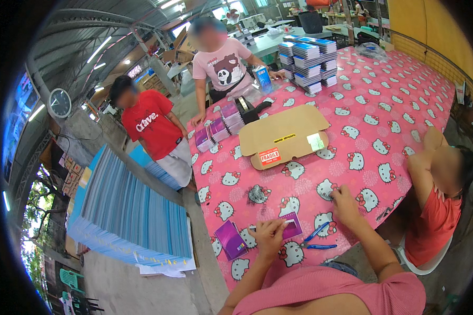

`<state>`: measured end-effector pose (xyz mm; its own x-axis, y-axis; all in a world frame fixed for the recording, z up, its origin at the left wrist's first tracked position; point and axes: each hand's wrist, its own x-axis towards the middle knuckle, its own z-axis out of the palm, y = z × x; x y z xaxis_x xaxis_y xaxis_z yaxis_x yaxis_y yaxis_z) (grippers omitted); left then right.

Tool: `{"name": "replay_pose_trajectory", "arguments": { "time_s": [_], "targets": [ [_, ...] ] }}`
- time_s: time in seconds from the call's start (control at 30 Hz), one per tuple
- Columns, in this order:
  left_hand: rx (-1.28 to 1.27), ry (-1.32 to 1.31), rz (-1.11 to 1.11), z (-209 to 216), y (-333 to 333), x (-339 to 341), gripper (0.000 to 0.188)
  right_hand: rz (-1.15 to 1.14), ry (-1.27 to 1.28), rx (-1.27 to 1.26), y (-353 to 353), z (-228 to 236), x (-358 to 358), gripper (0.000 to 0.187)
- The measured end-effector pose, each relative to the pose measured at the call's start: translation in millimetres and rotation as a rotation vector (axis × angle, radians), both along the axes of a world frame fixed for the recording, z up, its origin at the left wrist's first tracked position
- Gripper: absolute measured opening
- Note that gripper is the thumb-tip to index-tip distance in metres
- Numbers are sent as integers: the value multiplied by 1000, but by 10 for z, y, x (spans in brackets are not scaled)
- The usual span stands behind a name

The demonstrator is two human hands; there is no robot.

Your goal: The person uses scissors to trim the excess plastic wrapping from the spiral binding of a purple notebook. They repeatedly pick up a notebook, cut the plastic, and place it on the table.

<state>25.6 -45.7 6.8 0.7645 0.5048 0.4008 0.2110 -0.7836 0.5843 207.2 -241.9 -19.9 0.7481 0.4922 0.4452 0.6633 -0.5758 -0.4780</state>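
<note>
My left hand (270,235) is closed, its fingers bent together at the edge of a small purple notebook (294,227) lying on the table. Something small and white shows at its fingertips, too small to name. My right hand (346,205) rests farther right on the pink tablecloth, fingers bunched downward; whatever they hold, if anything, is hidden. Between my forearms lies a pair of blue-handled pliers (320,245) with handles spread. To the left of my left hand sits another purple notebook (230,240). Beyond my hands is a small dark tangled heap (257,194), perhaps wire.
A flattened cardboard box (284,134) lies mid-table. Behind it stand a black tape dispenser (250,111), purple notebook stacks (218,128) and taller notebook stacks (307,63). Blue-edged sheets (136,205) are piled left. Two people stand at the far left; another sits at right.
</note>
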Motion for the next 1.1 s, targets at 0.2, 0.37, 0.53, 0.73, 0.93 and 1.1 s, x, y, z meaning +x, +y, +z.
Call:
{"name": "replay_pose_trajectory", "arguments": {
  "time_s": [0.2, 0.37, 0.53, 0.73, 0.93, 1.1],
  "targets": [
    [24, -42, -7, 16, 4, 14, 17, 227, 113, -49, 305, 354, -301, 16],
    [2, -17, -3, -1, 11, 8, 21, 445, 342, 249, 680, 363, -513, 20],
    [-31, 4, 6, 37, -5, 6, 20, 412, 752, 280, 703, 363, -441, 20],
    [-35, 0, 12, 110, -36, 45, 19, 671, 606, 125, 686, 433, -362, 18],
    [-3, 0, 18, 117, -60, 24, 19, 657, 374, -30, 636, 608, -441, 22],
    [-29, 0, 31, 39, -40, 15, 18, 510, 291, -34, 630, 703, -586, 25]
  ]
}}
